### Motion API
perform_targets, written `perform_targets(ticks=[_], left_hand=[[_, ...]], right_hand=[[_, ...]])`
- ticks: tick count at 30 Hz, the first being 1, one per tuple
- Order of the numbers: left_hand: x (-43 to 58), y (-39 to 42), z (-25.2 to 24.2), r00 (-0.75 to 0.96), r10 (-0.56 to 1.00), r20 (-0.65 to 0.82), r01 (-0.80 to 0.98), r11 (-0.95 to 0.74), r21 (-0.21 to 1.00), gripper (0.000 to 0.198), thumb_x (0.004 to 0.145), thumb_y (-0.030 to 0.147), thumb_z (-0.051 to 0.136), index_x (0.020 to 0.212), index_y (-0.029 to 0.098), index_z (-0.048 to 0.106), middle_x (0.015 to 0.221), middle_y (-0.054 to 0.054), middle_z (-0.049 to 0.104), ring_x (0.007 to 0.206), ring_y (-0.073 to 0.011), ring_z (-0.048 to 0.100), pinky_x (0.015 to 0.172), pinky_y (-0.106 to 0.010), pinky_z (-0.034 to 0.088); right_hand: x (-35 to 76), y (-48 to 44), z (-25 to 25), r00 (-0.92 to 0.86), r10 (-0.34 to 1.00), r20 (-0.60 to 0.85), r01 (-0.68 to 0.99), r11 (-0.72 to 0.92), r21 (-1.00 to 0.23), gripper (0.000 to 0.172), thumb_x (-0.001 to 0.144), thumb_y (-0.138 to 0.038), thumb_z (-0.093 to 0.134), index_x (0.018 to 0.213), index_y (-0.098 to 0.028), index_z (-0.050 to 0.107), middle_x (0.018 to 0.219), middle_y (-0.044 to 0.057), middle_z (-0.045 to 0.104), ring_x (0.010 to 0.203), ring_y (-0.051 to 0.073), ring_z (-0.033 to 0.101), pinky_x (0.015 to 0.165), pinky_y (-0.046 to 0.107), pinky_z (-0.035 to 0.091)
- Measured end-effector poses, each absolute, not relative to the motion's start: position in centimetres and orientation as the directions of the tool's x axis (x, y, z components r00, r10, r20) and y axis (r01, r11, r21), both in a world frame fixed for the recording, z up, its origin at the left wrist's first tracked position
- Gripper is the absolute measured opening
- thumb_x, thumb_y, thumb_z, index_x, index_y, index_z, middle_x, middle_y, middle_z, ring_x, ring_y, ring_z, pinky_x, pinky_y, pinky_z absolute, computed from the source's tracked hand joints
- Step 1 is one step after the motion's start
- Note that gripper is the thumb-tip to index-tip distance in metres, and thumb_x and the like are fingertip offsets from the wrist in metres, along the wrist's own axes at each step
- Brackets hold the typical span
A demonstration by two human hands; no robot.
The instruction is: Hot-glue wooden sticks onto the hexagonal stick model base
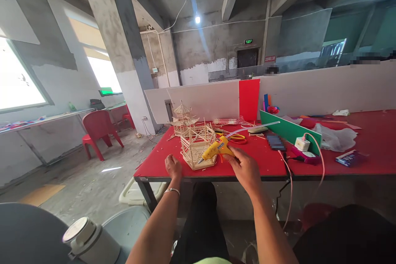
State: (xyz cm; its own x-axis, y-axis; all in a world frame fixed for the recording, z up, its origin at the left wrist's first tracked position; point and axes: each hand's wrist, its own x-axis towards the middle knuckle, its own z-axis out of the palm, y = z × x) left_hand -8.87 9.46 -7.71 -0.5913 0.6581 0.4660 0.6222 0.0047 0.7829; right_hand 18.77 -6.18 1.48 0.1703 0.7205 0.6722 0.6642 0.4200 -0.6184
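A six-sided frame of thin wooden sticks (192,153) stands near the front edge of the red table (260,165). My right hand (245,169) grips a yellow glue gun (219,148), its nozzle pointing down and left in front of the frame. Just left of the frame, my left hand (173,166) rests at the table edge with its fingers curled; whatever they may hold is too small to make out. Behind the frame rises a tiered stick pagoda (182,116) with a pointed roof.
Yellow-handled scissors or pliers (237,138) lie behind the glue gun. To the right are a green board (291,132), a phone (275,142), a white charger (302,144) with cables, a plastic bag (335,138) and a blue box (349,158).
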Motion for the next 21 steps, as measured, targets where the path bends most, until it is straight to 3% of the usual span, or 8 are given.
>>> perform_targets(ticks=[21], left_hand=[[-8.67,9.59,-8.26,-0.525,0.716,0.461,0.676,0.022,0.736,0.033,0.094,0.034,0.060,0.122,0.017,0.060,0.123,-0.010,0.062,0.104,-0.0231,0.063,0.088,-0.045,0.055]], right_hand=[[18.94,-6.07,1.16,0.140,0.731,0.668,0.647,0.444,-0.620,0.045,0.097,-0.051,0.042,0.126,-0.024,0.065,0.121,0.010,0.070,0.107,0.026,0.067,0.089,0.039,0.053]])
